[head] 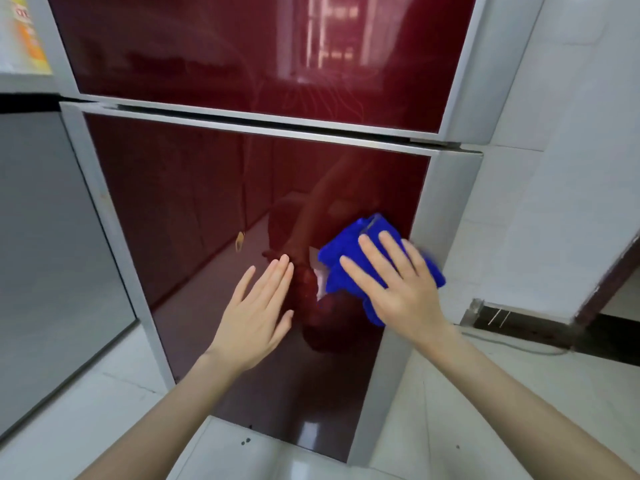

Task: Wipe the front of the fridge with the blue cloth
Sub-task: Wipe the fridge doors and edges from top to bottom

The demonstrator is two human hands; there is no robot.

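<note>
The right hand (403,289), fingers spread flat, presses the blue cloth (349,261) against the fridge (194,216) lower door near its right edge. The left hand (258,317) rests open beside it, holding nothing. Wiping looks underway; no streaks show which parts are done, so the upper door likely remains.

Readable text: none is showing anywhere.
Yellow-and-orange printed label (26,36): far up-left of the fingers, its red characters are blurring beyond reading.

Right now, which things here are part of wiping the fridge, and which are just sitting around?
Part of the job:
blue cloth
right hand pressing it flat
left hand on the door
lower fridge door
upper fridge door

Just around:
grey cabinet
yellow-labelled item
floor cable
</note>
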